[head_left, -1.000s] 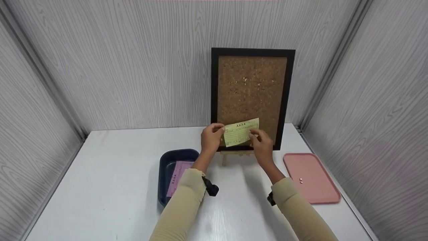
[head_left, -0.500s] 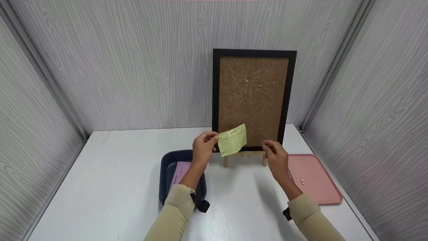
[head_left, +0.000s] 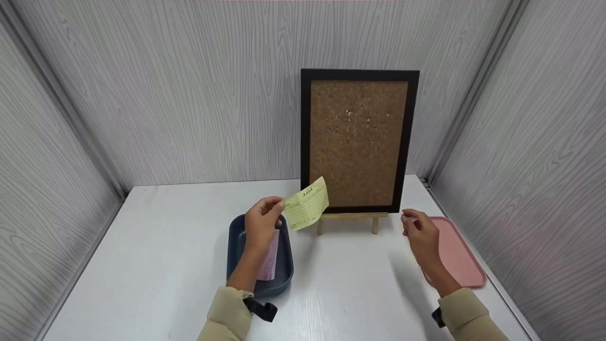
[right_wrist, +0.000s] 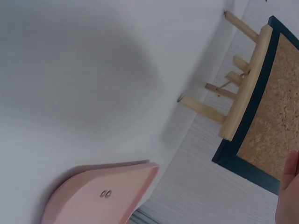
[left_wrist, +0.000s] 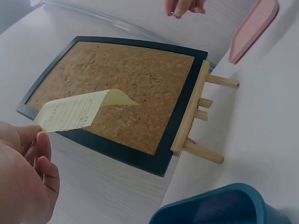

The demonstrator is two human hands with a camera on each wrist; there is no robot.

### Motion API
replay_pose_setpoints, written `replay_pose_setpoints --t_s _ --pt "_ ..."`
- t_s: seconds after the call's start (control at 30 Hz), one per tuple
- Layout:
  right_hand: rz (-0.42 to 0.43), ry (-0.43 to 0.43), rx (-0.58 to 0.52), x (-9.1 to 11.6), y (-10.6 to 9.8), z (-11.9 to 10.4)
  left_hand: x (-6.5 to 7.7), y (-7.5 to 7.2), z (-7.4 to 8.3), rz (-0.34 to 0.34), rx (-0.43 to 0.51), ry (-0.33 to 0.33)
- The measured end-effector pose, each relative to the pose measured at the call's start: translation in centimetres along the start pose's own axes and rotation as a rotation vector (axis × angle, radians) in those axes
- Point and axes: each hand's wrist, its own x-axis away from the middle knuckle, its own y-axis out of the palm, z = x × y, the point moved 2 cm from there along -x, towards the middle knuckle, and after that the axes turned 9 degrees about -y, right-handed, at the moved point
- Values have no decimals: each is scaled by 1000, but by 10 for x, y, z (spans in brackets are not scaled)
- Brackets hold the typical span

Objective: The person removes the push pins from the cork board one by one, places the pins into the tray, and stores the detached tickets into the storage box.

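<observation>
My left hand (head_left: 261, 222) pinches the left edge of a yellow printed slip of paper (head_left: 307, 206) between thumb and fingers. The slip's free end curls in the left wrist view. Behind it stands a black-framed cork board (head_left: 357, 142), propped on a small wooden easel (head_left: 352, 216). My right hand (head_left: 422, 237) is raised near the pink tray (head_left: 459, 251), its thumb and fingertips close together. Whether something small sits between those fingertips, I cannot tell. Two small round silvery objects (right_wrist: 106, 193) lie in the pink tray in the right wrist view.
A dark blue tray (head_left: 287, 279) with a pink-purple slip (head_left: 270, 263) inside stands under my left forearm. White wood-grain walls (head_left: 213, 94) enclose the table (head_left: 142, 265) at the back and sides.
My right hand has let go of the yellow slip and moved right, toward the pink tray. My left hand has drawn the slip left and nearer, away from the cork board.
</observation>
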Motion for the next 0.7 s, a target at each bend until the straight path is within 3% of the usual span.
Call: replay_pose_setpoints --t_s 0.17,0.27,0.5,0.7 --pt "-30 6 64 6 -24 26 10 -27 -18 55 -10 -21" --pt "-59 58 93 10 -37 38 13 -39 -31 78 8 -58" --pt "-46 116 83 17 -59 64 19 -62 -49 134 98 -142" --pt "-43 196 116 24 -71 78 21 -73 -55 168 153 -197"
